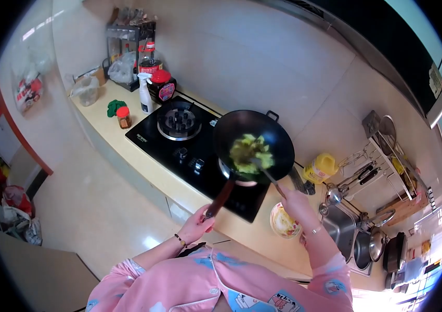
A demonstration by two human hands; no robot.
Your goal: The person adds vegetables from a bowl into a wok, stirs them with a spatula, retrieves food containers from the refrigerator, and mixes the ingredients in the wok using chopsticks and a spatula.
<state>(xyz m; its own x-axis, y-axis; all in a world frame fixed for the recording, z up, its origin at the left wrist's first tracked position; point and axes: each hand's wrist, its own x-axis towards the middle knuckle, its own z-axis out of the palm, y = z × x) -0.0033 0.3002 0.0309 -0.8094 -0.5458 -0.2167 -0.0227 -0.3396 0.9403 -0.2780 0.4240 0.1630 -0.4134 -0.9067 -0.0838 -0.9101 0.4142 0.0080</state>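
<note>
A black wok sits over the right burner of the gas stove. My left hand is closed around its brown wooden handle. Chopped green vegetables with some darker bits lie in the middle of the wok, slightly blurred. My right hand grips a spatula, whose blade reaches into the vegetables and is partly hidden by them. Just left of my right wrist, a patterned bowl with pale residue inside stands on the counter.
On the black gas stove, the left burner carries no pan. Beyond it are a white spray bottle, a red-lidded jar and a green cloth. A yellow jug, a utensil rack and a sink are at right.
</note>
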